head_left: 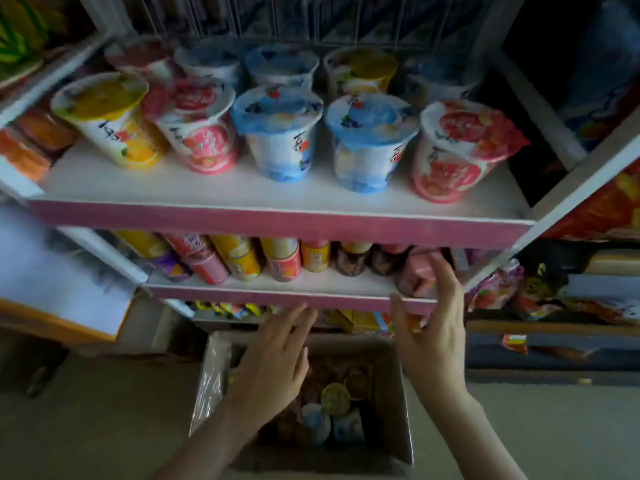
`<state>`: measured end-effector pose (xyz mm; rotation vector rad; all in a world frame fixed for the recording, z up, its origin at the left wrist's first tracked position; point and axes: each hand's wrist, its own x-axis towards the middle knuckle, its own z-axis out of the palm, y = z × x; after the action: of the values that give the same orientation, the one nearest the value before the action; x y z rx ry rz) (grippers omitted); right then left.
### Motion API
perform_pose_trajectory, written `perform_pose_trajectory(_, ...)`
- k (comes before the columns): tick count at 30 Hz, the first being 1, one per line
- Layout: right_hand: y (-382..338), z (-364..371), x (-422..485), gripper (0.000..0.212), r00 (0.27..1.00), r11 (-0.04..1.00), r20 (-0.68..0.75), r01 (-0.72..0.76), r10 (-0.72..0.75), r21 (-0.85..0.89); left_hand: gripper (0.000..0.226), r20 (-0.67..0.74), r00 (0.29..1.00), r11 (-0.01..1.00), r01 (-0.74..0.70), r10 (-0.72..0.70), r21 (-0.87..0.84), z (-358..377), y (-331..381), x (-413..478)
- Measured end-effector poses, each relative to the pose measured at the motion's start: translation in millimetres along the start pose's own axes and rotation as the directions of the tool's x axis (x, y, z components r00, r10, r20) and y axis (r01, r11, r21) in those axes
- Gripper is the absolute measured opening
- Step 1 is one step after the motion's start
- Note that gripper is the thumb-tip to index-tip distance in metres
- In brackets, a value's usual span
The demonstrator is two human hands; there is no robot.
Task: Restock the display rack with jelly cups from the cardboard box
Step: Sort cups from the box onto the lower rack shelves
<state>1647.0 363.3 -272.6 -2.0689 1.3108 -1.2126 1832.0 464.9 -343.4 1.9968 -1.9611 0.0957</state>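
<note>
Pink cup (412, 271) blurred, partly behind right fingers (446, 280)

You have two pink-edged shelves in view, the top shelf (242, 195) toward twelve o'clock and the middle shelf (311, 284) just below centre. The top shelf carries ten large cups (282, 64) in two rows of five. Front row, from ten o'clock to two o'clock: one yellow cup (107, 116), a pink cup (199, 126), a blue cup (277, 133), a second blue cup (367, 143) and a second pink cup (464, 147). The back row (360, 69) blurs, but reads as three blue, one yellow and one reddish. The small cups (242, 261) on the middle shelf are too tightly packed to count exactly. At six o'clock sits one cardboard box (213, 375); three lids show clearly inside, one yellow lid (335, 398) and two pale lids (313, 419).
</note>
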Motion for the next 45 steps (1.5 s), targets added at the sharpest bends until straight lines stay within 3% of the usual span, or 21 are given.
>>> perform_pose_trajectory(3, 25, 41, -56, 0.062, 0.953, 0.993, 0.281, -0.119, 0.115, -0.002, 0.062, 0.213, 0.950, 0.974, 0.220, -0.227, 0.055, 45, -37, -71)
perform_pose_trajectory(5, 48, 68, -93, 0.067, 0.880, 0.974, 0.422, -0.223, 0.217, -0.036, 0.079, 0.382, 0.852, 0.932, 0.354, -0.357, 0.082, 71, -55, -114)
perform_pose_trajectory(7, 69, 96, -127, 0.070, 0.776, 0.948, 0.552, -0.304, 0.306, -0.097, 0.092, 0.519, 0.736, 0.888, 0.447, -0.434, 0.108, 98, -71, -152)
perform_pose_trajectory(9, 93, 127, -160, 0.072, 0.632, 0.908, 0.667, -0.382, 0.394, -0.174, 0.092, 0.570, 0.663, 0.850, 0.510, -0.485, 0.130, 124, -82, -180)
perform_pose_trajectory(12, 130, 176, -205, 0.076, 0.443, 0.815, 0.716, -0.489, 0.539, -0.311, 0.085, 0.610, 0.571, 0.801, 0.568, -0.549, 0.190, 164, -92, -197)
perform_pose_trajectory(14, 154, 208, -230, 0.079, 0.360, 0.774, 0.728, -0.520, 0.583, -0.362, 0.088, 0.615, 0.518, 0.769, 0.590, -0.594, 0.245, 196, -100, -196)
perform_pose_trajectory(17, 181, 253, -262, 0.078, 0.263, 0.728, 0.722, -0.509, 0.639, -0.459, 0.091, 0.618, 0.527, 0.757, 0.628, -0.584, 0.179, 248, -112, -205)
perform_pose_trajectory(19, 191, 279, -280, 0.077, 0.256, 0.724, 0.723, -0.513, 0.642, -0.461, 0.086, 0.632, 0.525, 0.742, 0.659, -0.571, 0.123, 275, -119, -218)
perform_pose_trajectory(21, 198, 303, -291, 0.078, 0.335, 0.774, 0.718, -0.445, 0.610, -0.450, 0.081, 0.646, 0.500, 0.727, 0.675, -0.577, 0.127, 296, -123, -227)
perform_pose_trajectory(24, 200, 345, -295, 0.072, 0.406, 0.893, 0.797, -0.252, 0.447, -0.373, 0.088, 0.733, 0.334, 0.677, 0.700, -0.593, 0.228, 316, -126, -226)
perform_pose_trajectory(26, 198, 373, -290, 0.064, 0.353, 0.907, 0.838, -0.236, 0.415, -0.349, 0.097, 0.781, 0.206, 0.630, 0.723, -0.589, 0.283, 321, -124, -220)
perform_pose_trajectory(29, 205, 397, -289, 0.076, 0.288, 0.829, 0.785, -0.308, 0.549, -0.467, 0.099, 0.824, 0.122, 0.617, 0.725, -0.553, 0.306, 323, -122, -218)
perform_pose_trajectory(35, 217, 393, -286, 0.082, 0.300, 0.747, 0.688, -0.354, 0.661, -0.563, 0.095, 0.842, 0.153, 0.641, 0.721, -0.517, 0.262, 318, -132, -227)
perform_pose_trajectory(39, 222, 359, -271, 0.082, 0.249, 0.621, 0.642, -0.638, 0.725, -0.455, 0.100, 0.821, 0.255, 0.569, 0.816, -0.511, 0.100, 304, -126, -215)
perform_pose_trajectory(41, 214, 335, -263, 0.071, 0.177, 0.479, 0.660, -0.821, 0.730, -0.310, 0.099, 0.808, 0.332, 0.451, 0.888, -0.487, -0.093, 293, -119, -206)
perform_pose_trajectory(42, 209, 324, -259, 0.064, 0.118, 0.393, 0.698, -0.885, 0.706, -0.248, 0.097, 0.792, 0.404, 0.345, 0.902, -0.458, -0.261, 287, -116, -202)
perform_pose_trajectory(44, 200, 306, -253, 0.053, 0.027, 0.277, 0.794, -0.944, 0.607, -0.179, 0.089, 0.737, 0.526, 0.103, 0.837, -0.424, -0.537, 270, -109, -196)
perform_pose_trajectory(45, 193, 298, -252, 0.046, -0.006, 0.220, 0.837, -0.964, 0.547, -0.150, 0.091, 0.719, 0.564, 0.058, 0.801, -0.407, -0.596, 262, -106, -196)
